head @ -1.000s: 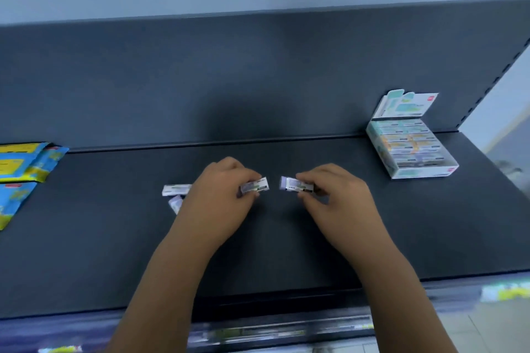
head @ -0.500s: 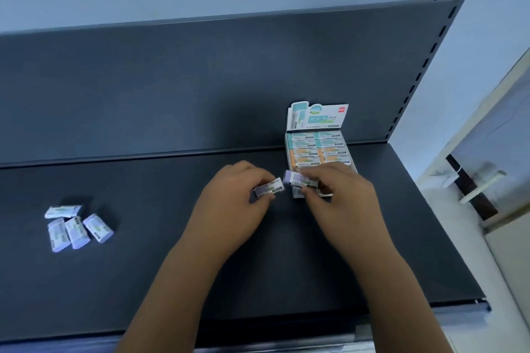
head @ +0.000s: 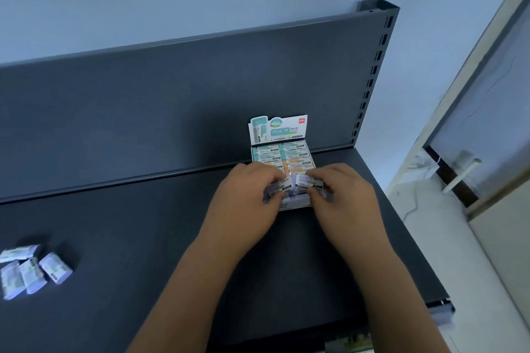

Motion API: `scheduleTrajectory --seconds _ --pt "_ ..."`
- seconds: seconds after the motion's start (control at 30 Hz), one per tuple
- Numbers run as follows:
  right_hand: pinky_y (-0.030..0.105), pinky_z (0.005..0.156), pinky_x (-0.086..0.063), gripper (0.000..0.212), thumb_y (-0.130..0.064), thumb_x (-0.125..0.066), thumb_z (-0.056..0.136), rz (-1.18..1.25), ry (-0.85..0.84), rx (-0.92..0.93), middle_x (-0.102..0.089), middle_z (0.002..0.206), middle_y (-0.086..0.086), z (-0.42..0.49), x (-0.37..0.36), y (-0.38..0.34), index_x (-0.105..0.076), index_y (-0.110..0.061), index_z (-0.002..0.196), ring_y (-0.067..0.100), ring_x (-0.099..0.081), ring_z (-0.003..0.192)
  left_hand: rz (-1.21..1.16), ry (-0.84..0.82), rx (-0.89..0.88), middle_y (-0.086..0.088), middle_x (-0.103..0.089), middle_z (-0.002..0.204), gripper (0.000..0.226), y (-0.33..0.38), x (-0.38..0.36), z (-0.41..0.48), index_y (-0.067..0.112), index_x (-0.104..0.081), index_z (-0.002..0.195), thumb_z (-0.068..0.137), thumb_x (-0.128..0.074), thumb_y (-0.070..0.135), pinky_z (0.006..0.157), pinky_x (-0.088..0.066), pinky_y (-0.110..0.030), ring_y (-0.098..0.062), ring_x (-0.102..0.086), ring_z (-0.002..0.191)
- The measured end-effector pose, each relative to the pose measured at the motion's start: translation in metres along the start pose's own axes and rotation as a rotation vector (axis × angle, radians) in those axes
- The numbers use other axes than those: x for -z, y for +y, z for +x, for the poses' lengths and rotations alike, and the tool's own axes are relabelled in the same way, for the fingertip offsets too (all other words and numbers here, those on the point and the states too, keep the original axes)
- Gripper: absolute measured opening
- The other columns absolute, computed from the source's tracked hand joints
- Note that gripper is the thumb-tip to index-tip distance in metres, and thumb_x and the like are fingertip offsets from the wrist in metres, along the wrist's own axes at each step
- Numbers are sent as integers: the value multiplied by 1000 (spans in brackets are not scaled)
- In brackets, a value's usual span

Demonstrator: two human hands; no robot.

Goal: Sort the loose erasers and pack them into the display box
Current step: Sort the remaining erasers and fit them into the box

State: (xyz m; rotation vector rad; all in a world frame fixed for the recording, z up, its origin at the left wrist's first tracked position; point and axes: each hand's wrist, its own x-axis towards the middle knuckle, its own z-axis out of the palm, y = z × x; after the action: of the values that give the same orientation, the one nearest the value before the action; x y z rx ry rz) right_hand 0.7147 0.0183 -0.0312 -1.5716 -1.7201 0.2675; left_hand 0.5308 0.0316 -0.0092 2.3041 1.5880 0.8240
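The display box stands open on the dark shelf, its printed lid flap upright at the back and rows of green and orange erasers inside. My left hand pinches a purple eraser over the box's near end. My right hand pinches another purple eraser right beside it. The two erasers nearly touch above the box's front row. Several loose purple erasers lie at the far left of the shelf.
The dark shelf has an upright back panel and a slotted post at its right end. Beyond the right edge are a pale floor and a door frame.
Both hands have carried their erasers right and away from me, from just in front of the box to over its near end. The view has swung right with them.
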Motion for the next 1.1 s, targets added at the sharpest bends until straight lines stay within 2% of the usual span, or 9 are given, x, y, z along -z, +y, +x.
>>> scheduleTrajectory --seconds 0.17,0.33,0.47,0.6,0.7,0.77,0.83,0.93,1.1 --pt "24 82 -51 31 -6 -72 81 -13 13 -11 -66 105 -6 2 1 4 -74 -19 110 10 -60 93 51 -38 19 15 -67 103 27 -4 -6 1 34 -69 104 79 -77 29 85 -49 -43 -15 -56 96" --pt "20 82 -46 31 -6 -72 82 -26 17 -31 -66 106 -7 2 0 4 -74 -18 111 8 -59 93 90 -42 19 14 -66 97 15 -11 -7 -1 30 -70 96 82 -68 35 79 -50 -43 -17 -51 92" --pt "26 81 -51 30 -5 -72 82 -38 17 -31 -67 106 -4 4 -2 1 -74 -16 111 12 -60 93 116 -73 -19 15 -64 97 16 -13 -6 -4 29 -69 100 84 -68 30 77 -50 -42 -16 -46 94" --pt "31 81 -54 32 -2 -70 81 -52 8 -12 -67 106 -3 4 -3 -2 -74 -15 110 14 -61 94 17 -126 -59 31 -49 92 34 -6 -2 -10 36 -65 114 83 -69 23 80 -51 -36 -11 -47 101" --pt "31 81 -54 31 -3 -70 82 -73 1 -6 -67 105 -4 4 -3 -1 -74 -16 110 14 -61 94 61 -123 -91 34 -43 86 27 -7 1 -11 33 -66 110 84 -68 26 80 -51 -37 -11 -48 102" --pt "31 81 -54 30 -5 -70 83 -93 -1 -12 -66 105 -5 4 -4 0 -74 -17 110 14 -61 95 132 -131 -103 26 -58 90 17 -10 1 -11 32 -67 104 88 -63 32 79 -50 -38 -10 -44 100" --pt "32 82 -53 31 -5 -70 83 -96 0 -21 -66 104 -6 3 -2 1 -74 -19 110 14 -61 94 199 -154 -114 21 -64 100 22 -15 -1 -11 33 -68 103 90 -55 43 81 -48 -36 -10 -39 99" --pt "30 81 -52 33 -4 -69 83 -101 3 -32 -66 104 -7 1 1 0 -74 -20 110 13 -60 94 217 -137 -95 21 -59 102 42 -18 -3 -14 34 -71 104 84 -46 61 86 -43 -35 -12 -39 104" --pt "35 82 -54 33 -3 -67 84 -151 -1 -27 -67 106 -4 0 2 1 -74 -19 112 16 -60 96 319 -98 -52 19 -55 101 55 -7 2 -18 36 -72 104 81 -39 73 107 -22 -42 -13 -40 110"
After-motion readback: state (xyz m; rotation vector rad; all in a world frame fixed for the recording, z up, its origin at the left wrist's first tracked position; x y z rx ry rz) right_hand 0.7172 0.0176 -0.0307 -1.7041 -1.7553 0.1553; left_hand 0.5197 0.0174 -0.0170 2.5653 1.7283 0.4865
